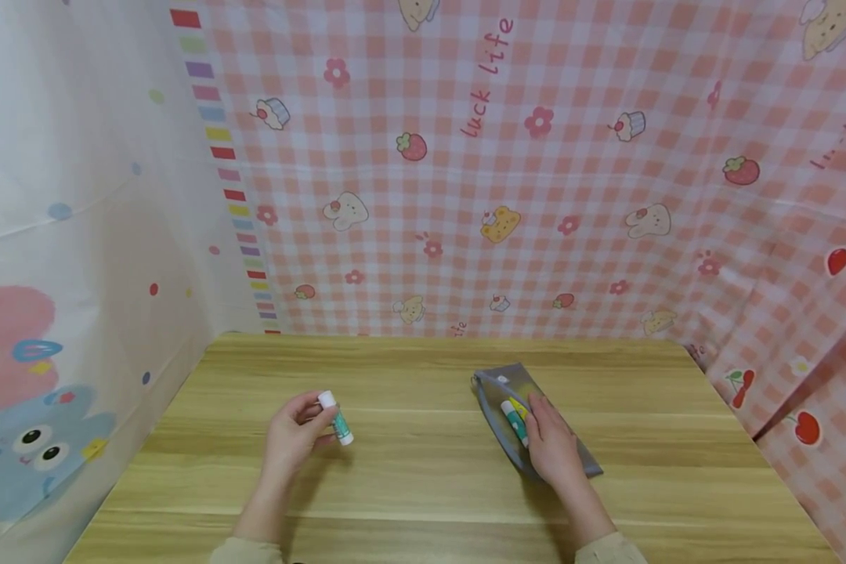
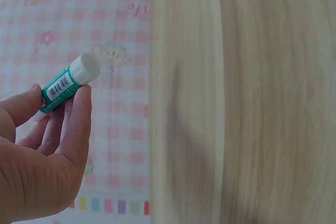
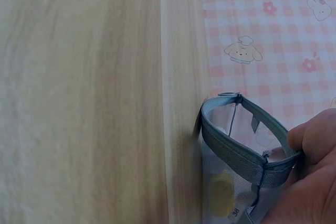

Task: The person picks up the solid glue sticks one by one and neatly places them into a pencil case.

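Note:
My left hand (image 1: 298, 431) holds a glue stick (image 1: 340, 423) between thumb and fingertips, above the left half of the table. In the left wrist view this glue stick (image 2: 63, 87) shows a white end and a green label with a barcode. On the right, my right hand (image 1: 555, 446) grips the edge of a grey mesh zip pouch (image 1: 491, 399), whose mouth gapes. A second green and white glue stick (image 1: 515, 424) and something yellow (image 1: 518, 406) show at the pouch. In the right wrist view a yellow patch (image 3: 219, 192) shows through the mesh.
Both hands are over a wood-grain table (image 1: 409, 486). A pink checked cloth (image 1: 451, 188) hangs behind its far edge and along the right. To the left hangs a white cloth (image 1: 120, 258) with cartoon prints.

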The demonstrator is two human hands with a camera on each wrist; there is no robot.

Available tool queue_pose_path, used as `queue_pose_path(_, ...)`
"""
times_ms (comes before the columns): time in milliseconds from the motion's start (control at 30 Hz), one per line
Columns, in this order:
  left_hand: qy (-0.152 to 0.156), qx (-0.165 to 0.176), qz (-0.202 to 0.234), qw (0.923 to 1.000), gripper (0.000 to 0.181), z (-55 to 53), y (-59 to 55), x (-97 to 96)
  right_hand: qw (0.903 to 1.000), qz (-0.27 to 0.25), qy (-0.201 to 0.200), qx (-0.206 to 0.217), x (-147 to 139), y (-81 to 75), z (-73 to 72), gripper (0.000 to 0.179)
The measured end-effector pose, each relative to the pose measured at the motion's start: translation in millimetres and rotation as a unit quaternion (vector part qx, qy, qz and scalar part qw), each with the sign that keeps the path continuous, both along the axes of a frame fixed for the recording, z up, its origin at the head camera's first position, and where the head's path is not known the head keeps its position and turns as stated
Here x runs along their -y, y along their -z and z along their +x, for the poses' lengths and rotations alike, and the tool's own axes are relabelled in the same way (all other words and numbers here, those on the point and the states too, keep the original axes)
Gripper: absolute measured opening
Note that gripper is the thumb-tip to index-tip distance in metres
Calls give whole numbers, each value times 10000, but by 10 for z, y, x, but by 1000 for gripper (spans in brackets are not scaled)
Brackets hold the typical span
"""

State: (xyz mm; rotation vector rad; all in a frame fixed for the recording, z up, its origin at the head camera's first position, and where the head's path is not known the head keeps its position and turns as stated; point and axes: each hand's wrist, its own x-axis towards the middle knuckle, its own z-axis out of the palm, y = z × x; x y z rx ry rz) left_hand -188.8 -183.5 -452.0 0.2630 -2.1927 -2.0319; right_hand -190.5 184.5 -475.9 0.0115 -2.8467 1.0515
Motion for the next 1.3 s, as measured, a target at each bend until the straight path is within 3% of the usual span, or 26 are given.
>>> queue_pose_path(700, 389, -3, 386, 9985, 37, -78, 159, -550, 10000, 23, -15, -42, 22, -6, 3, 45)
queue_pose_path(1167, 819, -90, 620, 9947, 39, -125, 207, -1021, 10000, 3, -2, -43, 25, 0, 14, 45)
queue_pose_path(1300, 939, -16, 619, 9937, 36, -106, 142, -1161, 10000, 9, -14, -66, 20, 11, 19, 45)
